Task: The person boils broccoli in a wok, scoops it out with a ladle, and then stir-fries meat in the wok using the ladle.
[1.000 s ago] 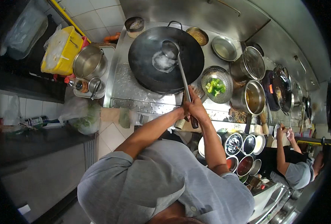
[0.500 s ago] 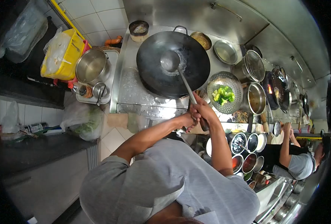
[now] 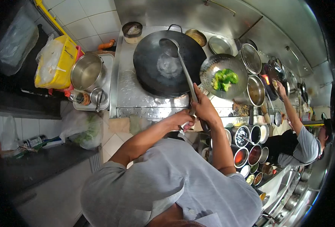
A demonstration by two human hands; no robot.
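My right hand (image 3: pixel 205 108) is wrapped round the long handle of a metal ladle (image 3: pixel 184 68). The ladle's bowl hangs over the far part of a large black wok (image 3: pixel 148 72), with a pale wet patch in its middle. My left hand (image 3: pixel 181 120) is closed just left of the right one, by the ladle's lower handle; what it grips is partly hidden. A round perforated strainer (image 3: pixel 209 77) is right of the wok, holding green broccoli florets (image 3: pixel 225 78). Its handle, if any, does not show.
Right of the strainer stand a steel pot (image 3: pixel 256 90) and a mesh sieve (image 3: pixel 251 58). Several seasoning bowls (image 3: pixel 240 157) are at lower right. A co-worker's arm (image 3: pixel 293 111) reaches toward another stove. At left are a steel pot (image 3: pixel 87 72) and a yellow basket (image 3: pixel 59 62).
The ladle's bowl has moved from the wok's middle toward its far side. The strainer with broccoli has shifted away from me and looks larger and tilted. The co-worker's arm has extended forward.
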